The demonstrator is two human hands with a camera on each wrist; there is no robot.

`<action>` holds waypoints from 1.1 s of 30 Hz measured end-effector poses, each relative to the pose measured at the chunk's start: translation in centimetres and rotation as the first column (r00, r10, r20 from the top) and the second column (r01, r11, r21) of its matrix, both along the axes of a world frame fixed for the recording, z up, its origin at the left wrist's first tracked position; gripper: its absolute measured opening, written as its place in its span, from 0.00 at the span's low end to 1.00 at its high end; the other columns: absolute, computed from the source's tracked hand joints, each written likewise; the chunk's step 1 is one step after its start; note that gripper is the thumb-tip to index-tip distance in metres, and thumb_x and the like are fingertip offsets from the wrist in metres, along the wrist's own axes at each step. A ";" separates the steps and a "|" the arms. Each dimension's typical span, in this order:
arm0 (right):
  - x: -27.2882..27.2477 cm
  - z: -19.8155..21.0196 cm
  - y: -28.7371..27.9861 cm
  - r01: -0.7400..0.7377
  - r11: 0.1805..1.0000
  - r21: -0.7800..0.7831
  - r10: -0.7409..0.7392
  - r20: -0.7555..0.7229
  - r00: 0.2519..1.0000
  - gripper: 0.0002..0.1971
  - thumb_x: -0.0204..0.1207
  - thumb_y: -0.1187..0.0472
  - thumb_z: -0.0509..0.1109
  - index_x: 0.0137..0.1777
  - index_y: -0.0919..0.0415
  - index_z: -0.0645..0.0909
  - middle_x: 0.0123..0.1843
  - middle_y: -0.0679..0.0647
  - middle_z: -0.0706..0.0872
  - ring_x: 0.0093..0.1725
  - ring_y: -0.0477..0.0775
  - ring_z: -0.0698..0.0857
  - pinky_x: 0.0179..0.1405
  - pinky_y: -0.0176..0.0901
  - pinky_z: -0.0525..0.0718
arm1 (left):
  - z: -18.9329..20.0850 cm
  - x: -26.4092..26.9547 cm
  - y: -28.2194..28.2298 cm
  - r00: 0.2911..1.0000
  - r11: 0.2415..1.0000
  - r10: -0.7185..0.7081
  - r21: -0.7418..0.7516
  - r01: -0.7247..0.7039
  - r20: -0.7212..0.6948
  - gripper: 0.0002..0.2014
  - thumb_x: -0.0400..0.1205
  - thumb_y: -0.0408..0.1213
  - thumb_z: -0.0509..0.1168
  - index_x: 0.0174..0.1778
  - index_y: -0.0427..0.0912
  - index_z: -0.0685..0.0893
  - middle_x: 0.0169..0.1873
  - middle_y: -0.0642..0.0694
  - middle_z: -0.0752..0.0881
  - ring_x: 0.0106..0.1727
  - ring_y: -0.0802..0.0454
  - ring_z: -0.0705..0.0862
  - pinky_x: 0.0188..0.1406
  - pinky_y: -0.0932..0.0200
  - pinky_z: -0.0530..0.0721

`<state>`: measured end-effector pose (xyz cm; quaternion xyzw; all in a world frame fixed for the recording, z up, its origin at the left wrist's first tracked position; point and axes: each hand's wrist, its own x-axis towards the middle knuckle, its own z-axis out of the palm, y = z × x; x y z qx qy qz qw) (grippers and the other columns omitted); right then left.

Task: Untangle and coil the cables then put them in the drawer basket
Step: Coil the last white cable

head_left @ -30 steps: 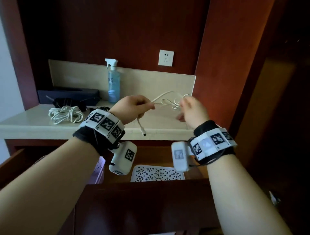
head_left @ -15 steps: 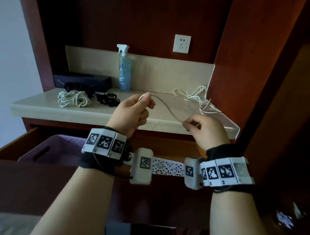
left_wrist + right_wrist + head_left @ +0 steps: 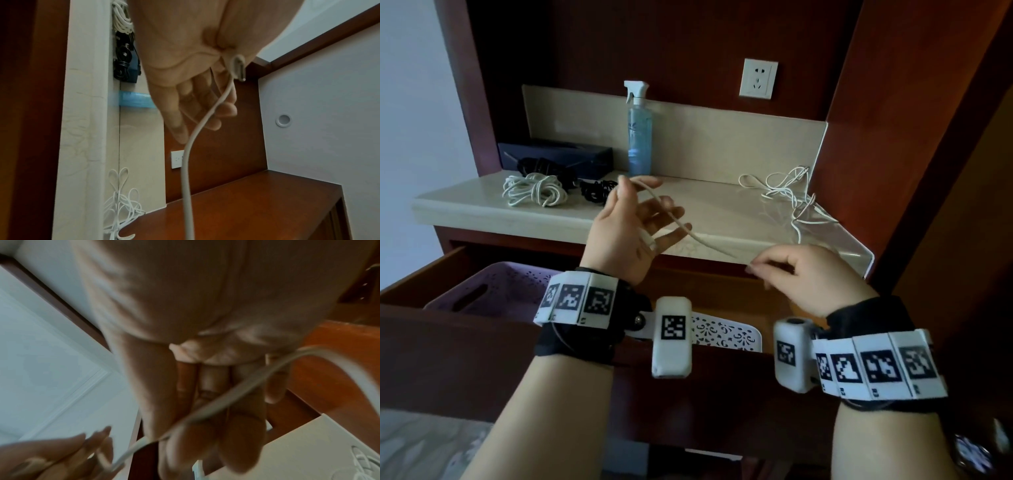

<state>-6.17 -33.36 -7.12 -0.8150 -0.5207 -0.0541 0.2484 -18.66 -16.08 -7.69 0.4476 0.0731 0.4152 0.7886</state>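
A thin white cable (image 3: 688, 234) stretches between my two hands above the open drawer. My left hand (image 3: 647, 209) has its fingers spread; the cable runs over the thumb and across the fingers. In the left wrist view its plug (image 3: 238, 68) is clamped in the crease at the base of the thumb, and the cable (image 3: 186, 178) hangs away below. My right hand (image 3: 755, 269) pinches the cable between thumb and forefinger; the cable (image 3: 222, 399) crosses its fingers. The loose, tangled remainder (image 3: 791, 195) lies on the counter's right end. A purple basket (image 3: 493, 287) sits in the drawer.
On the counter's left lie a coiled white cable (image 3: 534, 190) and black cables (image 3: 597, 190), with a dark box (image 3: 558, 154) and a blue spray bottle (image 3: 639, 137) behind. A white perforated basket (image 3: 726, 332) sits in the drawer. A wall socket (image 3: 758, 78) is above.
My left hand has spread its fingers, with the cable now draped across them. My right hand has dropped lower and nearer to me, still pinching the cable. The tangle now rests on the counter.
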 end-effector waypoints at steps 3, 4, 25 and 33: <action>0.1 0.3 -0.7 -0.020 0.998 0.066 0.016 0.063 0.998 0.09 0.76 0.49 0.64 0.49 0.44 0.85 0.35 0.27 0.77 0.43 0.32 0.77 0.65 0.44 0.69 | -0.3 -0.1 0.3 0.997 0.997 0.074 0.008 -0.074 0.001 0.19 0.88 0.50 0.47 0.47 0.45 0.79 0.29 0.47 0.79 0.32 0.52 0.82 0.41 0.50 0.87; -0.1 0.5 -0.6 -0.047 0.996 0.075 0.040 0.088 0.995 0.08 0.77 0.50 0.65 0.50 0.45 0.85 0.36 0.26 0.76 0.41 0.28 0.75 0.63 0.40 0.67 | -0.5 0.1 0.2 0.993 0.992 0.110 0.066 -0.107 -0.042 0.18 0.89 0.49 0.47 0.48 0.45 0.79 0.29 0.48 0.77 0.31 0.54 0.79 0.37 0.54 0.85; -0.6 -0.7 4.2 -0.205 0.808 0.553 0.164 0.123 0.979 0.10 0.70 0.56 0.74 0.42 0.52 0.74 0.31 0.39 0.76 0.32 0.37 0.77 0.34 0.28 0.74 | -3.7 1.0 -2.6 0.831 0.796 -0.209 0.404 0.451 -0.516 0.09 0.77 0.37 0.71 0.53 0.48 0.84 0.45 0.43 0.91 0.50 0.39 0.89 0.55 0.40 0.86; 3.8 -1.3 2.6 -0.142 0.881 0.452 0.068 0.176 0.982 0.16 0.78 0.47 0.56 0.44 0.54 0.83 0.32 0.40 0.81 0.39 0.46 0.82 0.56 0.50 0.74 | -3.1 0.7 -1.7 0.890 0.891 -0.314 0.220 0.396 -0.331 0.16 0.79 0.43 0.60 0.59 0.42 0.82 0.48 0.32 0.89 0.45 0.39 0.89 0.30 0.55 0.87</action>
